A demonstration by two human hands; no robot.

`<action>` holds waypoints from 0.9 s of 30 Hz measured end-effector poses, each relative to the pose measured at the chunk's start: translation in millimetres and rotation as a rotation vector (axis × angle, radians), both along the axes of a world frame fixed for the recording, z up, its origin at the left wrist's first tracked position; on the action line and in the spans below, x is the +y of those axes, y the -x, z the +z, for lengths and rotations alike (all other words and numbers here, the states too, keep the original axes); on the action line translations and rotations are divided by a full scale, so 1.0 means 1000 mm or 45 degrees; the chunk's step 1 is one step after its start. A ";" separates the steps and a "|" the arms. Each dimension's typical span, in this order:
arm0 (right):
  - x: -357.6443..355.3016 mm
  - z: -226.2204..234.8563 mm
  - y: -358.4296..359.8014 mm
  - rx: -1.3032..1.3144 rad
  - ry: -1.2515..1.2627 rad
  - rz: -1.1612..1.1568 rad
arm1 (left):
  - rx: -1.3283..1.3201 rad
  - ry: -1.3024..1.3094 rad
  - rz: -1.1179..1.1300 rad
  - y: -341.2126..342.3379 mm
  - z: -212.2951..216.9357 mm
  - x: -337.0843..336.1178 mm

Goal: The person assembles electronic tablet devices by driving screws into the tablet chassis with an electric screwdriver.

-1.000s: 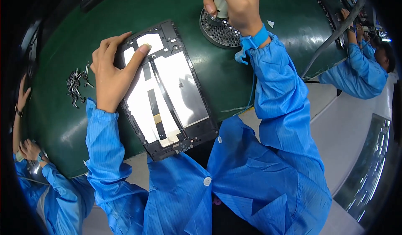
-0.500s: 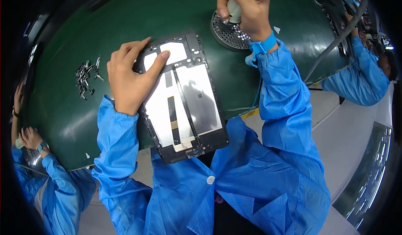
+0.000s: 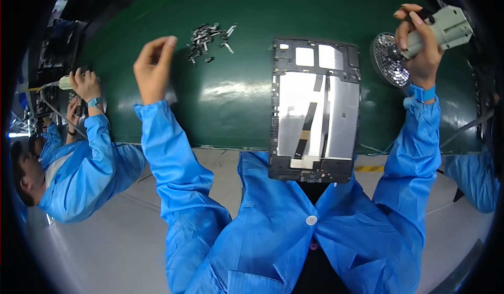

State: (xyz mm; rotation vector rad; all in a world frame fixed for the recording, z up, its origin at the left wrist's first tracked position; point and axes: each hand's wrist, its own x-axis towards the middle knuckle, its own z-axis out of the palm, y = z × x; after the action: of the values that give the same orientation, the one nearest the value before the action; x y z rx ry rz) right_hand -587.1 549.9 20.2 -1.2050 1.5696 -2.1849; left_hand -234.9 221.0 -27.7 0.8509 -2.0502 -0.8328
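My left hand [image 3: 153,68] hovers empty, fingers loosely curled, near the pile of screws [image 3: 210,41] on the green counter [image 3: 231,100]. My right hand [image 3: 420,47] has a closed grip on the screwdriver [image 3: 440,27]. I'd pinch one screw cleanly, then seat it square on the tablet frame [image 3: 315,110].

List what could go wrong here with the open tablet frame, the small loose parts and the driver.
The tablet frame overhangs the green mat's near edge with no hand on it, so a sleeve might knock it off. The left hand hovers beside the loose parts and could scatter them. The right hand holds the driver near the round perforated tray.
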 end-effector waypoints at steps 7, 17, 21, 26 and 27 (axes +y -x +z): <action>-0.002 0.006 -0.008 0.036 0.004 0.018 | -0.395 0.214 0.028 0.020 0.000 0.065; 0.003 0.012 -0.021 0.070 -0.029 -0.004 | -0.282 0.362 0.088 0.014 -0.019 0.083; 0.005 0.015 -0.021 0.174 -0.013 -0.038 | -0.239 0.119 0.044 0.011 -0.024 0.073; 0.001 0.018 -0.032 -0.046 0.032 0.002 | -0.400 -0.003 -0.023 0.004 -0.010 0.064; 0.001 0.020 -0.033 -0.057 0.024 -0.003 | -0.433 -0.053 -0.003 0.005 -0.004 0.065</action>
State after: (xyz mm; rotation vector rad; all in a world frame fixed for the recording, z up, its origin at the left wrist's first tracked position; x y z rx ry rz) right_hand -554.2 551.3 40.5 -1.1514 1.5374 -2.2170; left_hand -240.1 285.6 -31.2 1.0729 -2.3331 -0.7756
